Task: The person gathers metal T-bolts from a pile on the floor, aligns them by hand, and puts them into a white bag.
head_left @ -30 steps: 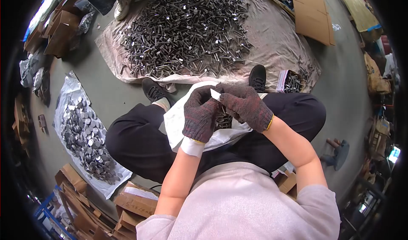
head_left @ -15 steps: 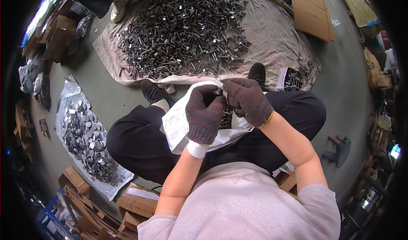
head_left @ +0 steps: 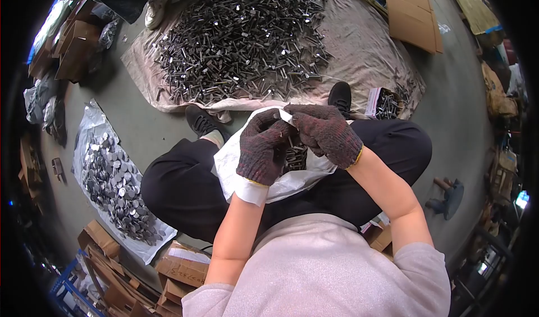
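Both hands wear dark knitted gloves and meet above a white bag (head_left: 229,162) lying open across my lap. My left hand (head_left: 261,147) has its fingers bent together near a small pale piece, too small to make out. My right hand (head_left: 328,134) is closed in a pinch at the same spot, its fingertips by that pale piece. Which hand holds it is unclear. Between and below the gloves, dark metal parts (head_left: 295,158) show inside the bag. White wrapping covers my left wrist.
Ahead, a large pile of metal pieces (head_left: 241,42) lies on a cloth (head_left: 370,53). A small box of parts (head_left: 387,105) stands at its right corner. Round discs (head_left: 115,176) cover a plastic sheet at left. Cartons (head_left: 179,266) sit lower left; another person's shoe (head_left: 157,8) is upper left.
The pale piece between the fingertips turned from broadly visible to mostly covered, then showed again slightly. My left hand shifted a little left over the last half second.
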Motion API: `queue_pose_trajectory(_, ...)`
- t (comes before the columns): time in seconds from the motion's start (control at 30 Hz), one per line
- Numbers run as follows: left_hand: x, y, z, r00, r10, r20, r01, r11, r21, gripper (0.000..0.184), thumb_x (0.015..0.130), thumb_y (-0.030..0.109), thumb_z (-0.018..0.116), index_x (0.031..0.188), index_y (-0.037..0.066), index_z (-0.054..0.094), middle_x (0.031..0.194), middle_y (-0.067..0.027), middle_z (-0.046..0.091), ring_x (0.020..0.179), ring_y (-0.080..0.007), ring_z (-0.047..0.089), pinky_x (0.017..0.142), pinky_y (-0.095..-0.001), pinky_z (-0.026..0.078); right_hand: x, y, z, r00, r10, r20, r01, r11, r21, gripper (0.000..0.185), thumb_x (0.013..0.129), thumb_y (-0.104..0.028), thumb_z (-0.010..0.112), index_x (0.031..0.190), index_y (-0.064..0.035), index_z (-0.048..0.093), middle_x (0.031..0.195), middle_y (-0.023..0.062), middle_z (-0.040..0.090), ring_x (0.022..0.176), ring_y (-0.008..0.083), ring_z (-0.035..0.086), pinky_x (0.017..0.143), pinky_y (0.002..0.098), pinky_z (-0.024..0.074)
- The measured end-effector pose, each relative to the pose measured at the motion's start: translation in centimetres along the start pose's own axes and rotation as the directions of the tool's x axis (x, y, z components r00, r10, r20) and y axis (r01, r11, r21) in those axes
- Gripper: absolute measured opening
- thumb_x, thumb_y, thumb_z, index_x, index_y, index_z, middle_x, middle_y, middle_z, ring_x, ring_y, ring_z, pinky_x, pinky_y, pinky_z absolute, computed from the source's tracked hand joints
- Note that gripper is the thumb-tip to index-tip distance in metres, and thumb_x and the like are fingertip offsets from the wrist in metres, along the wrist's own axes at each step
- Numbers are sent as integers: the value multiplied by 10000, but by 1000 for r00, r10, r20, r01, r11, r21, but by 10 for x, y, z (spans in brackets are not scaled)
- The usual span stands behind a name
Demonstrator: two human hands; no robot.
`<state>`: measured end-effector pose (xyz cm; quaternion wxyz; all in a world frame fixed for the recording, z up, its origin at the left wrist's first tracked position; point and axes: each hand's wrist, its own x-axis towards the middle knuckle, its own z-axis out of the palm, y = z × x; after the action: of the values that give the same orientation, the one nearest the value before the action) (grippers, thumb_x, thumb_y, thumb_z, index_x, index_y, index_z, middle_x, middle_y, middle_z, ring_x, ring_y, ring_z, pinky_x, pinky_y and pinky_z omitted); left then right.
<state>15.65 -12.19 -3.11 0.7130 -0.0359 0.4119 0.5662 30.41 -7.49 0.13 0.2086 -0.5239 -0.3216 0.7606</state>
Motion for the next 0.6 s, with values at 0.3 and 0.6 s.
queue_pose_trajectory(0.3, 0, -2, 0, 997, 65, 30, -69, 985, 155, 217, 834, -22, 616, 1049, -8, 594, 844, -114, 670, 708, -192, 642, 654, -273, 520, 1, 6, 6, 999, 17, -45, -11, 989, 148, 326, 972, -170, 583, 1252, -8, 627, 600, -53, 440, 471, 43, 356, 409, 215, 257)
queue_pose_trajectory(0.6, 4, -10, -3, 984, 181, 2, -176, 954, 243, 282, 799, -61, 658, 1077, -24, 625, 965, -110, 681, 808, -191, 658, 731, -298, 541, 9, 8, 7, 994, 64, -88, -45, 978, 203, 283, 973, -196, 588, 1196, -37, 654, 608, -45, 460, 475, 50, 360, 413, 230, 269)
